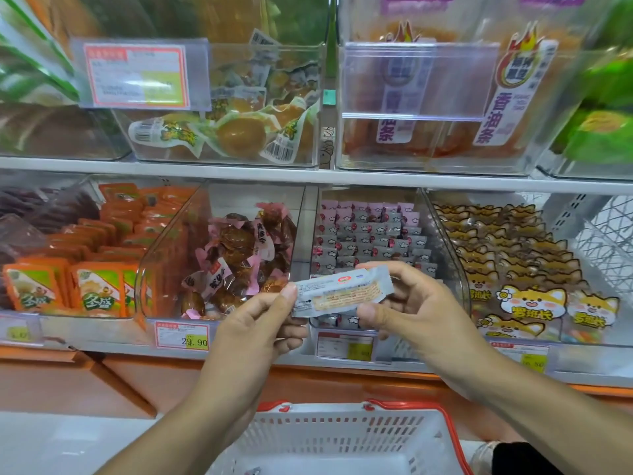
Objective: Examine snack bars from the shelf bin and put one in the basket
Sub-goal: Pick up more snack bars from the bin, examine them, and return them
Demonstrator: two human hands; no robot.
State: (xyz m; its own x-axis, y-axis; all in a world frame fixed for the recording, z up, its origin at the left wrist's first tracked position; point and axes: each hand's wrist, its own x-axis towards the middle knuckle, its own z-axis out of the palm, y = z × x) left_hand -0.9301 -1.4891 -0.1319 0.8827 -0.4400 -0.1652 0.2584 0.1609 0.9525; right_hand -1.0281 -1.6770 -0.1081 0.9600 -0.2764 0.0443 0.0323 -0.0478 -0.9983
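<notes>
A snack bar point(342, 292) in a silver-grey wrapper with an orange printed panel is held level in front of the lower shelf. My left hand point(260, 323) pinches its left end and my right hand point(407, 303) grips its right end. Right behind it stands the clear shelf bin point(448, 234), filled with several rows of small pink and grey wrapped bars. The white basket point(342, 437) with red handles is below my hands at the bottom of the view; its visible inside holds nothing I can make out.
Clear bins flank the snack bin: brown wrapped snacks point(236, 255) and orange packets point(99, 262) to the left, cartoon-dog packs point(513, 269) to the right. An upper shelf point(308, 173) carries more bins. Price tags line the shelf edge.
</notes>
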